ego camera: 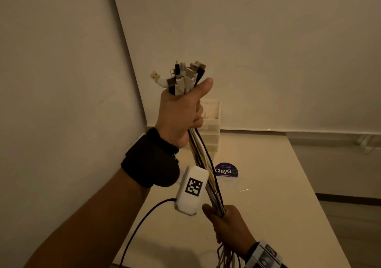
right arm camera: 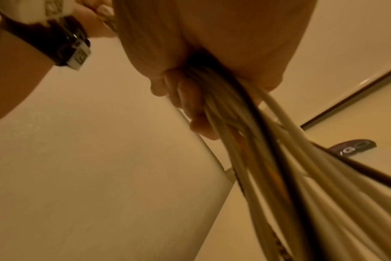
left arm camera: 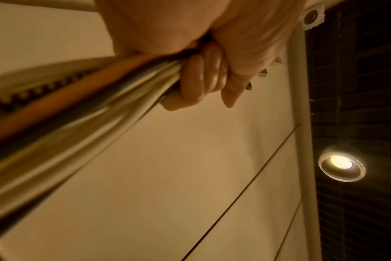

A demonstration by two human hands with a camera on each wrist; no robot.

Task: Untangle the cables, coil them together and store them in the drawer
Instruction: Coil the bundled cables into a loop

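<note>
- Cables (ego camera: 208, 170) run as one straight bundle between the two hands, held up in the air above the desk (ego camera: 268, 206); the long axis slants from the upper far end down toward the near right.
- Left hand (ego camera: 181, 113) is the higher and farther one: its fingers (left arm camera: 201, 77) are wrapped tight round the bundle just below the plugs, thumb pressed up along the side.
- Plug ends (ego camera: 185, 76) fan out above that fist, a mix of white, grey and black connectors, hard-edged and stubby; one white plug bends off to the left.
- Right hand (ego camera: 228, 222) is lower and nearer, its fingers (right arm camera: 185, 98) closed round the same bundle; below it the loose tails (ego camera: 224, 257) spread and hang out of view.
- Strands look smooth and round, mostly pale plastic sheathing with a couple of black ones and one yellowish one; between the fists they lie parallel, so the untangling looks largely done here.
- Judged from this, coiling would come next: the slack lies below the right hand, so that hand seems placed to loop it up toward the left fist.
- White drawer unit (ego camera: 212, 123) stands at the far edge of the desk against the wall, behind the left hand; a round dark sticker (ego camera: 226, 170) lies on the desk near it.
</note>
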